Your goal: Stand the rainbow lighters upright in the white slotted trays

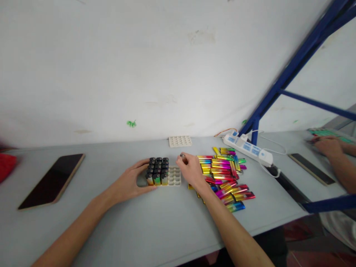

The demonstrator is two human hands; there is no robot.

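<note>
My left hand (129, 181) curves around the left side of a pale tray (174, 176), thumb at its front edge and fingers behind. Several lighters (157, 170) with black tops and shiny coloured bodies stand upright in the tray's left part; the round holes at the right are bare. Just right of the tray, my right hand (191, 168) is closed on a lighter (183, 155), of which only the end shows above the fingers. Beside that hand lies a loose pile of metallic lighters (222, 170) in red, gold, purple, green and blue, partly hidden by my wrist.
Another pale holed tray (180, 141) lies near the wall. Dark flat panels (52, 181) (311, 168) rest at far left and right. A white power strip (247, 148) with cables lies by a blue metal frame (278, 85). Beyond it a co-worker's hands (330, 146) are visible. Something red (7, 165) sits at the left edge.
</note>
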